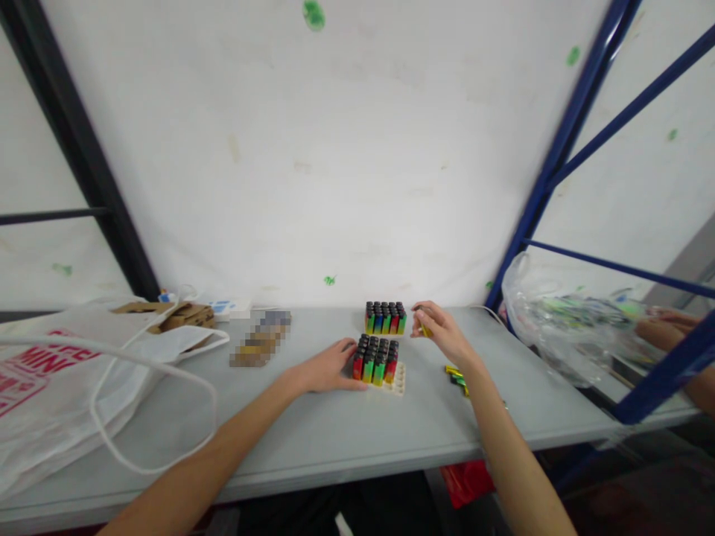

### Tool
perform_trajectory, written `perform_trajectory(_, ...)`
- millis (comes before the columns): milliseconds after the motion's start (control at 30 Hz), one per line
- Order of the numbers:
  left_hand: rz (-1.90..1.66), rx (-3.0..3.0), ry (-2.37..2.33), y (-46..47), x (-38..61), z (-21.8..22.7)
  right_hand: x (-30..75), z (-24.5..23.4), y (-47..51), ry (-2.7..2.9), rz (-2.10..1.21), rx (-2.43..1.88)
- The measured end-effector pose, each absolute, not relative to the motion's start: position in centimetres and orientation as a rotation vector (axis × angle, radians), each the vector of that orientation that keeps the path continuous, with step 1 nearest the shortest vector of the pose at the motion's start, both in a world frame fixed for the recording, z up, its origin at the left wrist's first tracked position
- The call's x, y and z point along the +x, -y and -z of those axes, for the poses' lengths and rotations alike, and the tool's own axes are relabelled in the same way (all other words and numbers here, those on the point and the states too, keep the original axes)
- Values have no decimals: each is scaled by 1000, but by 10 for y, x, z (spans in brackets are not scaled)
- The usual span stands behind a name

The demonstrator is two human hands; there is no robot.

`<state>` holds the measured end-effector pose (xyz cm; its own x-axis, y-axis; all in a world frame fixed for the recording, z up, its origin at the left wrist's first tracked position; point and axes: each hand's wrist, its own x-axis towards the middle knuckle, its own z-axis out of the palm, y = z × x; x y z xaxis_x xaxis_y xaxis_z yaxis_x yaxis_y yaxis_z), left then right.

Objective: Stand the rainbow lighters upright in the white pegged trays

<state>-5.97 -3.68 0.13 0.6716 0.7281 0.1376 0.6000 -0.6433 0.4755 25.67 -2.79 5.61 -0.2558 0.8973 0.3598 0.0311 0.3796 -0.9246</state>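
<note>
A white tray (398,380) stands on the grey table (313,424), partly filled with upright coloured lighters (375,359). My left hand (328,368) rests against the tray's left side, fingers curled on its edge. Behind it stands a second, full block of lighters (385,318). My right hand (439,330) hovers just right of that block, fingers pinched on a yellow lighter (424,330). A few loose lighters (456,374) lie on the table under my right forearm.
A white plastic bag with red print (61,380) covers the table's left end, with a cardboard piece (167,314) behind it. A clear bag of lighters (564,320) sits at the right by a blue frame post (550,179). Another person's hand (673,327) shows at far right.
</note>
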Motion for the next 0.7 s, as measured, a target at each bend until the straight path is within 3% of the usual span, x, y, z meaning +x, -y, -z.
perform_trajectory(267,-464,2505,-1037,37,-60,0,228,-49,26,1650,-972,-943)
perform_trajectory(700,-468,2507,-1034,40,-59,-5,237,-31,11,1598,-403,-1237)
